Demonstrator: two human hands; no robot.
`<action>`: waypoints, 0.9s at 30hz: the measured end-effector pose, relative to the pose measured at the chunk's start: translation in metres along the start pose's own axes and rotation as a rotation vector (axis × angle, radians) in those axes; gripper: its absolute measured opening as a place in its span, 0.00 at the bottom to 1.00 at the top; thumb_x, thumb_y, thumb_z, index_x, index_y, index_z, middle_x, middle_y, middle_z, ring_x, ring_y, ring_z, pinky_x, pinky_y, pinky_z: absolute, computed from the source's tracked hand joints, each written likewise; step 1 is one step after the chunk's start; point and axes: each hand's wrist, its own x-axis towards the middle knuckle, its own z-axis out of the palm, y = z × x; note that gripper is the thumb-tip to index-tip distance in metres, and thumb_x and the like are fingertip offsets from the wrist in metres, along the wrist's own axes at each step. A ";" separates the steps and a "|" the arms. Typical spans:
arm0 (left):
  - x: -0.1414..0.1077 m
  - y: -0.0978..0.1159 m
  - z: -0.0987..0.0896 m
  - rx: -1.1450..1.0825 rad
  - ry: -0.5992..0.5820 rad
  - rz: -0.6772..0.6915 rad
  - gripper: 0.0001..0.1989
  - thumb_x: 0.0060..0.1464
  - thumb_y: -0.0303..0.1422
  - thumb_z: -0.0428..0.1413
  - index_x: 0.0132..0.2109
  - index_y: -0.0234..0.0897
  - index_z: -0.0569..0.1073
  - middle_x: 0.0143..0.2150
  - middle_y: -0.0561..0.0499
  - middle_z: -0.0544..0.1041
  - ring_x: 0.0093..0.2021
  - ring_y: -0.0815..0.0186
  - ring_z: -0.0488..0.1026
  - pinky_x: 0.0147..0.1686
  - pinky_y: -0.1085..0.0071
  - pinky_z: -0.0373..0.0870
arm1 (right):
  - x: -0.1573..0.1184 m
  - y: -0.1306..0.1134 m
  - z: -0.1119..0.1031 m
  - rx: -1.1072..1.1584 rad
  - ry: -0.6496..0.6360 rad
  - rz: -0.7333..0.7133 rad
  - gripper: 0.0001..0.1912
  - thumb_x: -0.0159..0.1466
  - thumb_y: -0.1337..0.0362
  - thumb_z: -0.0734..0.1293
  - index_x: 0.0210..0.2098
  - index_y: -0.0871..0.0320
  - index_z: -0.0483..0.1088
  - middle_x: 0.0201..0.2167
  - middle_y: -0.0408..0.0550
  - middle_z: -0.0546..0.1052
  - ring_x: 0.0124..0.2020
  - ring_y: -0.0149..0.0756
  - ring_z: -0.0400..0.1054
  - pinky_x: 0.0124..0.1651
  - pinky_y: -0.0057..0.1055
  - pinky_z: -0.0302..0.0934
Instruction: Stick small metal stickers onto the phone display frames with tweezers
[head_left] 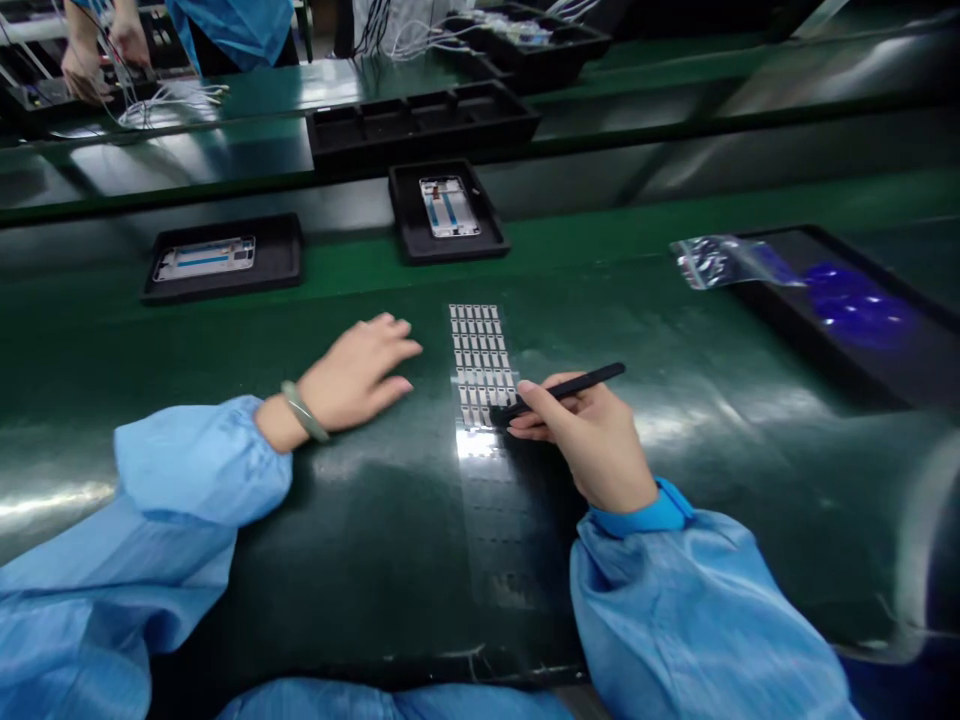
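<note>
My right hand (pixel 589 435) is closed around black tweezers (pixel 577 384), whose tip points left onto the lower right part of a sticker sheet (pixel 478 345). Rows of small pale rectangular pieces cover the upper part of that clear sheet; its lower part looks bare and shiny. My left hand (pixel 360 370) hovers or rests over the green work surface (pixel 360 560) left of the sheet, fingers spread and holding nothing. Whether it touches the surface I cannot tell. A bangle circles the left wrist, and a blue band circles the right.
Two black trays each hold a phone frame, one frame (pixel 206 258) at left and another frame (pixel 450 208) behind the sheet. At right, a plastic bag (pixel 731 262) overlaps a dark tray (pixel 847 370). A long compartmented tray (pixel 420 125) lies farther back. A co-worker's hands (pixel 105 55) handle cables.
</note>
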 end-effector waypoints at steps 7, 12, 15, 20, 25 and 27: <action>0.017 0.076 0.035 -0.172 -0.120 0.097 0.31 0.58 0.48 0.49 0.61 0.33 0.60 0.66 0.42 0.56 0.67 0.51 0.46 0.63 0.44 0.39 | 0.000 0.002 0.001 -0.067 -0.028 0.010 0.20 0.48 0.54 0.75 0.30 0.60 0.66 0.18 0.41 0.72 0.19 0.34 0.71 0.21 0.26 0.71; 0.016 0.073 0.038 -0.204 -0.089 0.069 0.30 0.55 0.47 0.52 0.59 0.35 0.62 0.65 0.43 0.59 0.66 0.52 0.49 0.63 0.45 0.37 | 0.000 -0.001 0.003 -0.018 -0.049 0.011 0.19 0.48 0.56 0.75 0.30 0.60 0.67 0.17 0.42 0.73 0.16 0.32 0.70 0.20 0.25 0.70; 0.015 0.076 0.037 -0.271 -0.082 0.043 0.29 0.53 0.45 0.55 0.59 0.37 0.63 0.63 0.44 0.61 0.66 0.53 0.50 0.63 0.43 0.35 | 0.000 -0.007 0.000 0.082 -0.056 0.085 0.18 0.45 0.59 0.76 0.28 0.59 0.67 0.17 0.41 0.72 0.16 0.30 0.68 0.19 0.23 0.69; 0.035 0.071 0.034 -0.453 -0.005 -0.077 0.39 0.51 0.49 0.55 0.64 0.35 0.53 0.65 0.38 0.55 0.66 0.52 0.50 0.62 0.46 0.46 | 0.003 -0.017 -0.010 0.250 -0.112 0.164 0.16 0.44 0.60 0.77 0.24 0.58 0.66 0.19 0.41 0.73 0.15 0.25 0.66 0.19 0.18 0.67; 0.072 0.031 0.022 -0.559 -0.001 -0.138 0.41 0.51 0.51 0.55 0.64 0.33 0.53 0.67 0.36 0.51 0.68 0.48 0.41 0.62 0.46 0.45 | 0.004 -0.019 -0.014 0.369 -0.073 0.227 0.16 0.44 0.64 0.76 0.25 0.57 0.66 0.21 0.41 0.75 0.17 0.25 0.67 0.23 0.18 0.69; 0.076 0.022 0.017 -0.578 -0.029 -0.074 0.42 0.50 0.51 0.57 0.65 0.37 0.53 0.67 0.40 0.52 0.68 0.50 0.41 0.62 0.48 0.46 | 0.004 -0.019 -0.012 0.375 -0.077 0.235 0.16 0.45 0.63 0.76 0.26 0.57 0.65 0.22 0.42 0.76 0.19 0.26 0.68 0.25 0.19 0.70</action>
